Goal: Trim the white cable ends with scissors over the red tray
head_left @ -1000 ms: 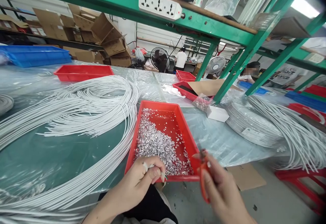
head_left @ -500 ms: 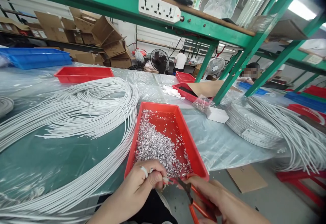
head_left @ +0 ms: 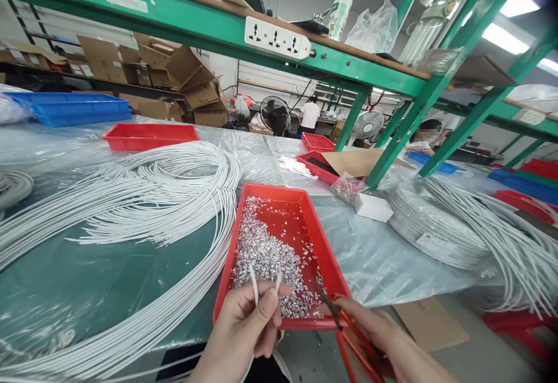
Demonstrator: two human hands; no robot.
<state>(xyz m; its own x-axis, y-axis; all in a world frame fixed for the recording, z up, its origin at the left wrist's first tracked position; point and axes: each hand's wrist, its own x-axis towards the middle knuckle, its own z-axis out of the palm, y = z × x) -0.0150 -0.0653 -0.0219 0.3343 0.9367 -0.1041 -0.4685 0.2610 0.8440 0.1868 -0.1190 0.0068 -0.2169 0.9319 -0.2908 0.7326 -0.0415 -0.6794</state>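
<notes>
My left hand (head_left: 242, 328) is closed on a white cable (head_left: 278, 280) between thumb and fingers, with its end pointing up. A second white cable end (head_left: 253, 283) sticks up between the fingers of the same hand. My right hand (head_left: 377, 328) is wrapped round orange-red handled pliers (head_left: 354, 342), whose dark jaws are by the tray's near right corner, apart from the cable. Both hands are at the near end of a red tray (head_left: 328, 255). A heap of small shiny metal pieces (head_left: 265, 255) covers the tray's left and near side.
Bundles of white cables (head_left: 174, 182) spread over the table to the left. Coiled cable (head_left: 436, 229) and a small white box (head_left: 373, 207) are on the right. A green shelf frame (head_left: 196, 31) with a power strip (head_left: 277, 38) crosses above. Two people are farther back.
My left hand has turned so the cable ends point upward. The pliers have moved right, away from the cable end. The view has shifted slightly.
</notes>
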